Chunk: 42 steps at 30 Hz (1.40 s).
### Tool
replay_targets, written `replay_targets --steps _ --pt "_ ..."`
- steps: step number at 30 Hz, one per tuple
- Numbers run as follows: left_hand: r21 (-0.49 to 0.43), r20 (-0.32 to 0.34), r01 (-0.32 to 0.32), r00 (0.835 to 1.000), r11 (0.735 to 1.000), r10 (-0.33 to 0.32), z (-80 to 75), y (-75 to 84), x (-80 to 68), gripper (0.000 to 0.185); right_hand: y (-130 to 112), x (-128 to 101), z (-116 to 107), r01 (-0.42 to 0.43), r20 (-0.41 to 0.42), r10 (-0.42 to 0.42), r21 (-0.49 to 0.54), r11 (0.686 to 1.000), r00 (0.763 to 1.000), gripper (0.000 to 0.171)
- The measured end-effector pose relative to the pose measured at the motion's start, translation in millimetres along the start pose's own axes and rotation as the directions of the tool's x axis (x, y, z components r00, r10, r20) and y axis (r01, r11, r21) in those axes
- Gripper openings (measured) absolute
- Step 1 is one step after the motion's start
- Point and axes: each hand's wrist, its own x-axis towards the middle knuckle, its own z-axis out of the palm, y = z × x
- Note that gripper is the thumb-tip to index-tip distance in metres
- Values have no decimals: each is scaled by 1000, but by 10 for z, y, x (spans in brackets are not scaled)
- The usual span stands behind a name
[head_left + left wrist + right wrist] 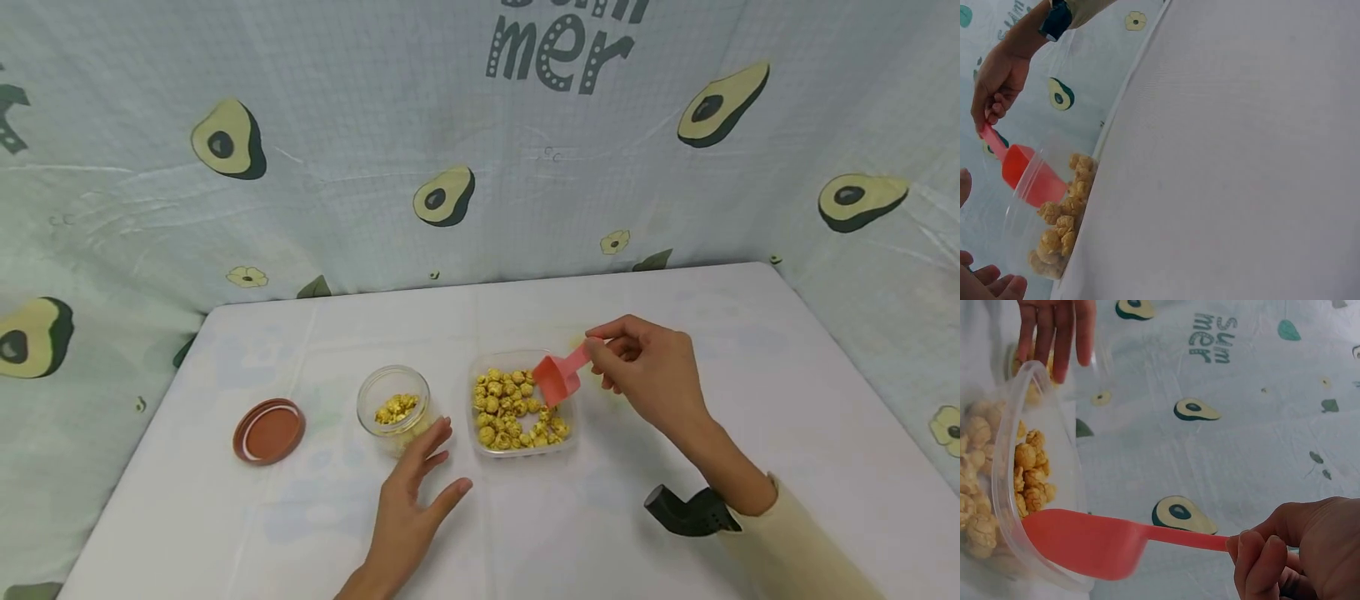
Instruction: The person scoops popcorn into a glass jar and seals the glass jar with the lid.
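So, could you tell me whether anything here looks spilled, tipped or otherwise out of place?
Nothing stands out. The popcorn sits inside the clear tub and the jar, both upright; the lid lies flat beside the jar, and none is scattered on the table.

Scoop (557, 379): red plastic, handle pinched in the right hand (651, 375), bowl tilted over the tub's right rim.
Tub (480, 440): clear, square, holding yellow popcorn (510, 410), mid-table.
Jar (393, 408): clear, open, some popcorn inside, just left of the tub.

Left hand (985, 278) cropped by left wrist frame, jar (1054, 356) hidden behind fingers
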Motion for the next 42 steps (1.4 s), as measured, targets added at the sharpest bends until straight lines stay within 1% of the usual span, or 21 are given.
replay_targets --steps 3,6,9,12,15,18,20,21,24,30,33,38,42 --pt "6 2 42 999 999 -42 72 -41 58 74 -8 4 51 20 -4 -20 -11 1000 1000 6" --pt "-12 -3 71 997 997 -71 129 -68 107 74 2 3 88 29 -7 -29 -30 999 1000 6" --pt "-22 0 89 996 996 -89 177 -106 145 73 41 -20 111 12 -7 -13 -34 999 1000 6" --pt "-21 -1 95 996 995 -95 229 -135 184 73 98 -59 133 -14 -6 14 -9 1000 1000 7" --pt "2 5 82 997 997 -82 289 -154 229 75 158 -100 161 -44 -21 45 30 999 999 9" --pt "45 4 69 998 997 -69 333 -174 261 77 207 -140 190 -68 -37 71 76 995 997 11" --pt "68 -4 62 998 996 -62 349 -189 269 78 228 -162 207 -84 -35 89 110 990 995 12" --pt "72 -9 64 998 995 -64 351 -198 269 78 235 -169 213 -92 -30 97 129 987 995 13" --pt "77 -10 43 999 996 -43 357 -223 265 79 260 -180 222 -120 -21 125 168 978 992 16" --pt "76 -2 1 1000 997 -1 368 -255 255 77 348 -173 209 -168 -20 174 183 969 984 20" --pt "66 -1 -12 1000 998 12 370 -262 255 76 396 -156 230 -190 11 192 203 960 981 21" --pt "73 -1 -9 1000 997 9 361 -258 259 77 455 -124 294 -231 72 220 225 947 973 25" --pt "80 1 -15 1000 997 15 354 -259 267 78 474 -115 319 -242 67 233 211 947 970 25"
